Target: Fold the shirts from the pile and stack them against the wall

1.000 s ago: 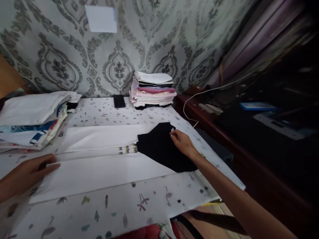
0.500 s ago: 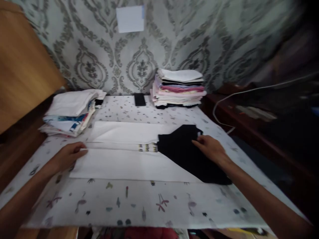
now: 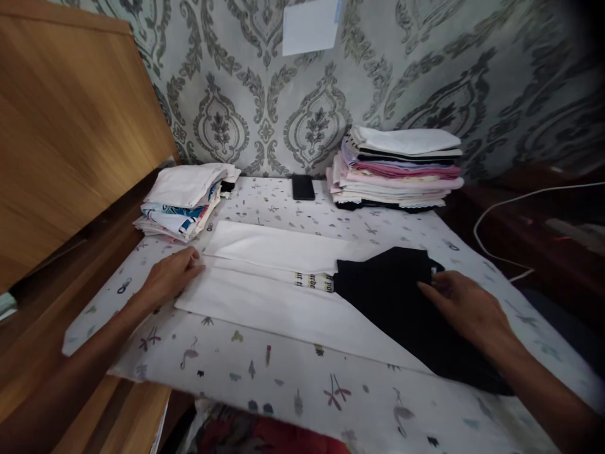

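A white and black T-shirt (image 3: pixel 265 309) lies flat across the patterned sheet, its two long sides folded in toward the middle. Between the folds a strip of printed lettering shows. The black part with the collar is at the right, where a small light label peeks out by my fingers. My left hand (image 3: pixel 172 274) pinches the white hem at the left end, thumb and fingers together. At the collar end, my right hand (image 3: pixel 466 306) has its fingers closed on the black cloth; some fingertips are hidden.
Folded clothes stand in a small stack (image 3: pixel 182 198) at the back left and a taller stack (image 3: pixel 399 167) at the back right. A black phone (image 3: pixel 303 187) lies between them. A wooden cabinet (image 3: pixel 80 126) rises at left; a white cable (image 3: pixel 479 233) hangs at right.
The view has swung left, so everything appears shifted right. Both hands stay at the same ends of the T-shirt, which looks the same in its folds.
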Demonstrator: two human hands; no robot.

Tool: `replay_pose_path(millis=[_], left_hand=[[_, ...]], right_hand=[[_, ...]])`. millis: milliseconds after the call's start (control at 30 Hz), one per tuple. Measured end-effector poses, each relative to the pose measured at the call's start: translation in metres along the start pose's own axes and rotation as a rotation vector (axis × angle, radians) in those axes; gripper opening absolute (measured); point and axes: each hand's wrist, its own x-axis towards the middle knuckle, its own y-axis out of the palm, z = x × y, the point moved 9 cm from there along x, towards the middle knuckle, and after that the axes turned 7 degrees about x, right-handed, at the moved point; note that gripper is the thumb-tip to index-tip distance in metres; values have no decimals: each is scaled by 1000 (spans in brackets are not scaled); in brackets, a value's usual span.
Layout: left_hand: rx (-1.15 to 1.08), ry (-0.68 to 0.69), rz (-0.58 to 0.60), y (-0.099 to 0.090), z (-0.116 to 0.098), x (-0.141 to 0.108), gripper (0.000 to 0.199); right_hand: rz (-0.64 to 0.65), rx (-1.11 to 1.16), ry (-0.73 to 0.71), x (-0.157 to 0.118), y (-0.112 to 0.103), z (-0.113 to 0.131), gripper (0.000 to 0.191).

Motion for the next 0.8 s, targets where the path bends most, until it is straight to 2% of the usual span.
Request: replay_pose_path(millis=[67, 133, 267, 333, 400, 500, 600, 733, 800], left_hand=[[54, 44, -92, -9, -15, 1, 40], [50, 128, -149, -8, -35, 5, 50], [53, 315, -117, 19, -73, 15, 67], [98, 383, -60, 38, -84, 15, 71], [145, 413, -15, 52, -87, 14, 73], [194, 407, -21, 59, -83, 12, 74], [225, 349, -50, 58, -73, 13, 75], [260, 190, 3, 50, -59, 24, 83], [228, 161, 30, 42, -65, 33, 84]], right_hand=[[-59, 15, -86, -4, -5, 22, 37], [-69, 63, -238, -11, -5, 62, 40], [104, 191, -550, -29, 22, 155, 46], [188, 206, -650, -37, 38, 188, 51], [259, 206, -727, -45, 51, 211, 52], [386, 195, -808, -57, 66, 228, 54], [504, 188, -856, -68, 77, 231, 57], [496, 203, -870, -72, 82, 225, 55], [488, 200, -870, -72, 83, 223, 54]])
